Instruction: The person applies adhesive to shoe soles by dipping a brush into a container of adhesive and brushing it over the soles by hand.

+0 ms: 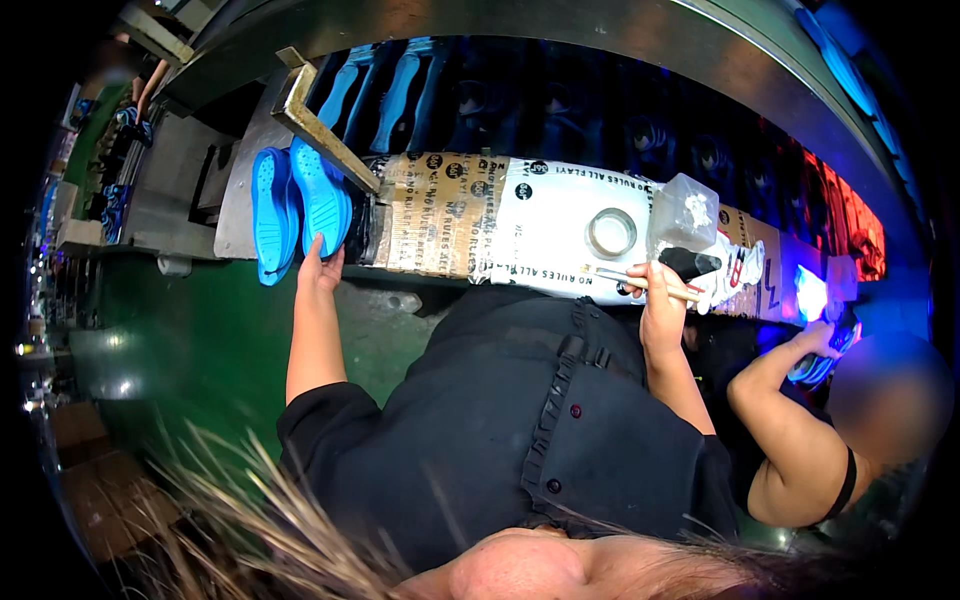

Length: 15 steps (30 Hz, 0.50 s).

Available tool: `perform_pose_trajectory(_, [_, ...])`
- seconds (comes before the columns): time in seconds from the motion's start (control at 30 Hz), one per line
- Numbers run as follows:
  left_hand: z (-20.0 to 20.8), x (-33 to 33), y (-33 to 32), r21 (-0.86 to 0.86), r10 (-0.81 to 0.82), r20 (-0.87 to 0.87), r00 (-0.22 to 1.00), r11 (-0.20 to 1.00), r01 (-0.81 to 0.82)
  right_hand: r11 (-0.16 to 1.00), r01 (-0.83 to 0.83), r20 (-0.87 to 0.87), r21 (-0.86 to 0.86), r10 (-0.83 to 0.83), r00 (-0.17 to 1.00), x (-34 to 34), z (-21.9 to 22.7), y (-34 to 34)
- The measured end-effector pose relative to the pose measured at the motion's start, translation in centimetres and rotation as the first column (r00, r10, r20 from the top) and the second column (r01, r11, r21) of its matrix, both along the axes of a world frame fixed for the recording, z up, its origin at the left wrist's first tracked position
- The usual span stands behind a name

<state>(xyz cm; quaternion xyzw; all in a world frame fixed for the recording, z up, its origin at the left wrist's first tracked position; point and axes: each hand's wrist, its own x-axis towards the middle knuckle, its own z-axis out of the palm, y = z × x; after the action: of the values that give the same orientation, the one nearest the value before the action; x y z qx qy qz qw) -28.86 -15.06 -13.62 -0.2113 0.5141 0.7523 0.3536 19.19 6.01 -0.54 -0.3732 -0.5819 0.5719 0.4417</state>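
Note:
Two bright blue shoe soles stand side by side at the left end of the bench. My left hand [318, 268] grips the near end of the right-hand sole [322, 205], its thumb on the upper face and the fingers partly hidden beneath. The other blue sole [270, 210] is just left of it, with small holes at its far end. In my right hand [655, 290] is a slim brush [682, 292] with a pale wooden handle, pinched between the fingers. Its tip points left, just below a round glass jar [612, 233] on the white, printed bench cover [530, 225].
A clear plastic tub [684, 212] and a crumpled white cloth [740, 270] lie right of the jar. A metal bracket [325, 135] juts over the soles. Beyond runs a dark conveyor [500, 95] carrying blue soles [400, 100]. A co-worker's arm [775, 375] is close on the right.

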Motion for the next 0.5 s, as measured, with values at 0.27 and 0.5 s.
perform_pose_trajectory(0.27, [-2.3,1.3,-8.0,0.053,-0.227,-0.243,0.943,0.968,0.247,0.993,0.075,0.012,-0.091,-0.074,0.997,0.9,-0.8,-0.2])
perform_pose_trajectory(0.5, [0.6,8.2,-12.3,-0.082,-0.59,-0.142,0.795,0.807,0.585,0.992,0.04,0.045,-0.117,-0.035,0.998,1.0,-1.0,1.3])
